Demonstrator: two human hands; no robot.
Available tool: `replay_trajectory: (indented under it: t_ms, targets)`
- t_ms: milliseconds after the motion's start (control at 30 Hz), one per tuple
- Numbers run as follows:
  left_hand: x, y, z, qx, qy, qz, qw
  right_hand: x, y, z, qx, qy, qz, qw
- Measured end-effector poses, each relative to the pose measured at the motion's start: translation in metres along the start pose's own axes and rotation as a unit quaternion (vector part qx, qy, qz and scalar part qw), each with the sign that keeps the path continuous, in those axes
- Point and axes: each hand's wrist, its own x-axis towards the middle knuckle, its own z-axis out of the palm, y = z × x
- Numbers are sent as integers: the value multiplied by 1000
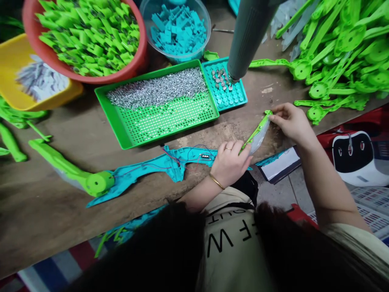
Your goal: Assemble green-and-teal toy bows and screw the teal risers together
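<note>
Near the table's front edge lies a long blue plastic shell (146,164) with thin wires and a small circuit board (205,157). A green arm with a round hub (99,183) is attached at its left end. Over the shell's right end, my left hand (229,164) is closed around the lower part of a green plastic arm with a clear strip (258,136). My right hand (288,119) pinches the upper tip of that same piece between thumb and fingers. The shell's right end is partly hidden beneath my left hand.
A green tray of screws (164,125) sits behind the shell, beside a small blue tray (231,99) with round metal pieces. A grey tool (251,38) hangs above it. Red bowl (141,52), clear tub (207,36) and yellow scoop (9,89) hold parts; green arms (349,44) pile at right.
</note>
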Motion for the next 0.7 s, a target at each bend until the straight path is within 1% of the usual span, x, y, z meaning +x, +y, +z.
replay_trajectory:
  t_ms: [133,267,367,433,533,600,700]
  targets:
    - [-1,0,0,5,2,-5,1000,2,-6,-6,-72,-23,-11,997]
    - [0,-1,1,-5,2,-4,1000,2,-7,-8,-61,-36,-1,997]
    - [1,-1,-5,-5,7,16,1000,2,-10,-10,-68,-39,-1,997]
    - [-2,-2,-15,-8,19,38,999,6,-16,-12,-92,0,-14,996]
    - [-12,-7,-34,-26,51,50,997,22,-30,-15,-123,113,-48,985]
    - [-25,-15,-47,-30,79,35,996,37,-39,-17,-137,157,-67,976]
    - [-45,-31,-60,-22,124,5,992,63,-47,-25,-133,214,-65,966]
